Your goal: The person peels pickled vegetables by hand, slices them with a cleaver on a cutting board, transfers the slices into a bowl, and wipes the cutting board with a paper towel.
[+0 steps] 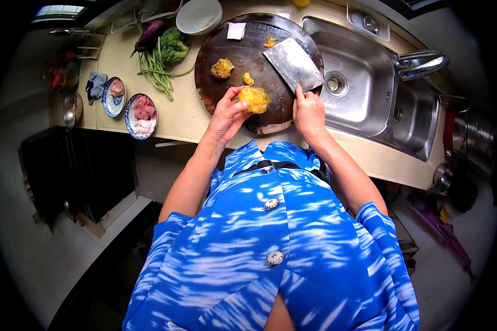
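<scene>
Left hand [229, 117]: fingers and thumb closed part-way around a yellow lump [254, 100], soft-looking and ruffled, held at the near part of a round dark chopping board [247, 52]; cannot tell whether the lump touches the wood. Right hand [310, 113]: closed at the near end of a cleaver [292, 65], grip mostly hidden by the fingers, one finger pointing along toward the broad grey blade. Blade broad face up, slanting away to the left over the board's right side; contact with the wood unclear. Also on the board: a browner lump [222, 68] left of centre, a small yellow scrap [248, 79] just beyond the held lump, another scrap [269, 41] near the blade's far corner, and a white piece [236, 31] toward the far edge. Board sits on a pale surface [185, 118], sink [359, 118] just to its right. To its left, green beans [159, 77], broccoli [174, 45] and an eggplant [151, 34] lie close together. Farther left, a patterned bowl [129, 119] holds pink meat [144, 107]. White bowl [197, 16] at the board's far left.
</scene>
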Demonstrator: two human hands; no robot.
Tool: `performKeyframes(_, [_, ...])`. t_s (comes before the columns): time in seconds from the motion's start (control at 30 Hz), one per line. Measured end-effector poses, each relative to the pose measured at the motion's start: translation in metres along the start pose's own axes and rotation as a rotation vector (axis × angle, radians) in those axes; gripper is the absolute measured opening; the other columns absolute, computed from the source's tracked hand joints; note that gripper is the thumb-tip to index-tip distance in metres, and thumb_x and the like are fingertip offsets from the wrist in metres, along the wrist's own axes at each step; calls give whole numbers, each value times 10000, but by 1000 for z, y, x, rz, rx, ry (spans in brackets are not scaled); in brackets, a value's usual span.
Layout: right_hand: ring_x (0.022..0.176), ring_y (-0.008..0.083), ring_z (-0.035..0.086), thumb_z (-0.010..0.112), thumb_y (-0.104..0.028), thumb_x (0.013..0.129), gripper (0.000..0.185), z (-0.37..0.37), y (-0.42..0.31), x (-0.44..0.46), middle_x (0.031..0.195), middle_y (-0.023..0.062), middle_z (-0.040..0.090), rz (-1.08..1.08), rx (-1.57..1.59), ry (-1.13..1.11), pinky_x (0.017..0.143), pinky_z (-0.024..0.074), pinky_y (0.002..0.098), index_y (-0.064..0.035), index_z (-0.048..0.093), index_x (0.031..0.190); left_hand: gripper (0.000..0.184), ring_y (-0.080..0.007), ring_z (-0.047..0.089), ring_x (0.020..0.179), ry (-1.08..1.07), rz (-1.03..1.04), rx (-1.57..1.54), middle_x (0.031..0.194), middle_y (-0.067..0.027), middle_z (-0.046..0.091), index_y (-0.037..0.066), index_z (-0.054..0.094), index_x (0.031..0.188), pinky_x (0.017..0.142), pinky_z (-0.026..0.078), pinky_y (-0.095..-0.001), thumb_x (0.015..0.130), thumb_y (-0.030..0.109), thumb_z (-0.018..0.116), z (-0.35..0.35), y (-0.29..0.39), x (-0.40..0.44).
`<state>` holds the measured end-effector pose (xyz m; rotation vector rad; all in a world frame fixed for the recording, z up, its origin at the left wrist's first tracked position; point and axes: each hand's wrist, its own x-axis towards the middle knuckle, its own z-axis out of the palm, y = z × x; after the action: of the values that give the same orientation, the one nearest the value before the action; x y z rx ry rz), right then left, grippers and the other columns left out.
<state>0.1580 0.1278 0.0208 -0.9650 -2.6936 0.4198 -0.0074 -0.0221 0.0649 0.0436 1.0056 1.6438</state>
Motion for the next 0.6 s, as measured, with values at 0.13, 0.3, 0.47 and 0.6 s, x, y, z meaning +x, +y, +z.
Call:
performKeyframes(0.13, [727,304,580,679,-255,778,218,-28,-21,16,753,131,591,-35,-36,-81,700,442,385,-39,651,783,395,-181,556,1056,22,6,10,1127,-90,546,61,460,1154,932,476,-321,805,-12,629,7,1,2])
performKeyframes(0.3, [611,234,579,759,-295,727,339,-41,-50,29,722,118,563,-18,758,-67,572,478,352,-27,578,830,408,-165,558,1029,11,60,73,1089,-76,545,54,460,1151,920,480,-309,795,-23,643,10,-2,4])
performKeyframes(0.47, [596,253,563,734,-223,753,299,-40,-45,35,695,125,544,-35,890,-251,566,466,363,-20,537,851,398,-136,557,995,-1,97,143,1067,-68,543,41,475,1124,883,486,-280,779,-39,657,17,5,-1])
performKeyframes(0.6, [695,375,593,612,-119,808,151,-39,-46,32,757,181,578,-313,590,-94,608,481,434,-6,515,834,398,-126,556,976,27,133,188,1059,-66,543,34,489,1107,866,484,-264,762,-44,672,15,-1,2])
